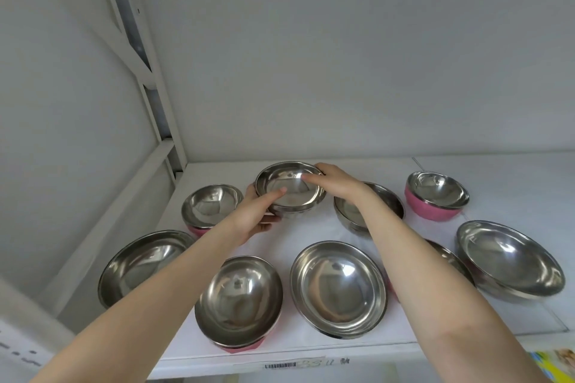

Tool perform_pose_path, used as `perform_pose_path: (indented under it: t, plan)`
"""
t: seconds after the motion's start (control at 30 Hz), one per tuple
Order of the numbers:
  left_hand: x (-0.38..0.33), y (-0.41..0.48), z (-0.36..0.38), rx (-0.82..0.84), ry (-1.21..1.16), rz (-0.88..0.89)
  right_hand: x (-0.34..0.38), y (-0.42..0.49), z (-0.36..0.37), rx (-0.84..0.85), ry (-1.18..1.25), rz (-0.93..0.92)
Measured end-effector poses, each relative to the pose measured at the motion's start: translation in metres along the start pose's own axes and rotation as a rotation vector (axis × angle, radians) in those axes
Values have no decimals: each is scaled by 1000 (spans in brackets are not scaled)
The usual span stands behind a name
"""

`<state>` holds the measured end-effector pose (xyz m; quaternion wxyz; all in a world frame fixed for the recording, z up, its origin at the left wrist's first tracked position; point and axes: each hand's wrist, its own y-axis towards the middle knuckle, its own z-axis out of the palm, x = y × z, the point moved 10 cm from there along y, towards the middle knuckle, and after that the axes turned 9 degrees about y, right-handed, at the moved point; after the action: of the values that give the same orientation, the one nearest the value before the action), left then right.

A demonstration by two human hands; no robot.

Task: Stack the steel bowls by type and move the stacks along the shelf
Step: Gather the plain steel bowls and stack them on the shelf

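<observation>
Both my hands hold one plain steel bowl [289, 188] at the back middle of the white shelf [513, 317]. My left hand [258, 216] grips its near left rim, thumb inside the bowl. My right hand [331, 180] grips its right rim, thumb over the edge. Whether the bowl is lifted or resting I cannot tell. Several other steel bowls lie around: pink-sided ones at back left [211, 207], back right [437, 194] and front [239, 300], plain ones at left [143, 264], front middle [339, 288] and far right [510, 258].
A plain bowl [389, 202] sits partly hidden under my right forearm, and another bowl [451, 260] shows right of that arm. The shelf's white back wall and left frame post [155, 96] close in the space. A barcode label [280, 365] marks the front edge.
</observation>
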<state>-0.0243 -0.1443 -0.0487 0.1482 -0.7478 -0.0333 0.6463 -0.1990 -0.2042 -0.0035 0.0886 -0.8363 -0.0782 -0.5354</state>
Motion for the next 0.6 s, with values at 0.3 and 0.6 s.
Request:
perform_pose_path:
  t: [0.3, 0.6]
  plan:
    - [-34, -24, -5, 10, 54, 45, 31, -40, -12, -43, 233, -53]
    - [-61, -52, 27, 36, 106, 55, 32, -91, -44, -102, 304, -65]
